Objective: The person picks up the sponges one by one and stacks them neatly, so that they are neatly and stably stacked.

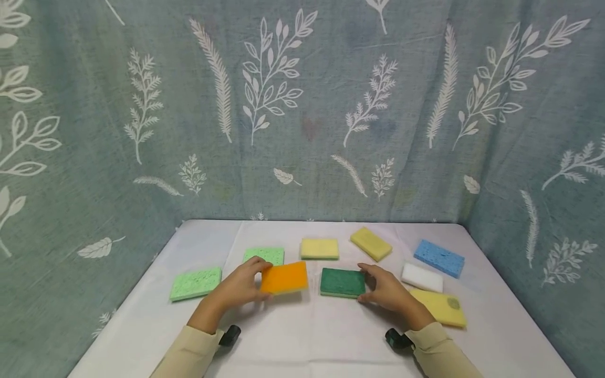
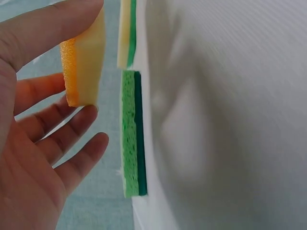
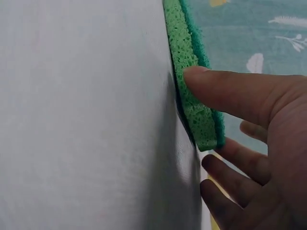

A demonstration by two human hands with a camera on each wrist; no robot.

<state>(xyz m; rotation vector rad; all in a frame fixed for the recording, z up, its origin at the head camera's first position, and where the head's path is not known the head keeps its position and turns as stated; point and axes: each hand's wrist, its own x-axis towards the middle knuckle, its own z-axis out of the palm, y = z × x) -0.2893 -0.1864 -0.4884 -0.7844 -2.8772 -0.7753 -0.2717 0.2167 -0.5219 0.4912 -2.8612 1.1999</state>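
Note:
Between thumb and fingers, my left hand (image 1: 242,282) pinches the left end of an orange-topped sponge (image 1: 284,277). Its pale yellow layer (image 2: 90,67) faces down, and the left wrist view shows it held above the table. My right hand (image 1: 388,288) grips the right end of a dark green-topped sponge (image 1: 343,283) by its long edges. In the right wrist view the thumb presses the sponge's porous light green side (image 3: 184,57); whether its underside touches the table is hard to tell. Behind my left hand lies a light green sponge (image 1: 263,255).
Another light green sponge (image 1: 196,284) lies at the left. Two yellow sponges (image 1: 320,249) (image 1: 371,243) lie toward the back. On the right are a blue sponge (image 1: 439,258), a white one (image 1: 422,276) and a yellow one (image 1: 441,307) beside my right wrist. Patterned curtains surround the white table (image 1: 283,341).

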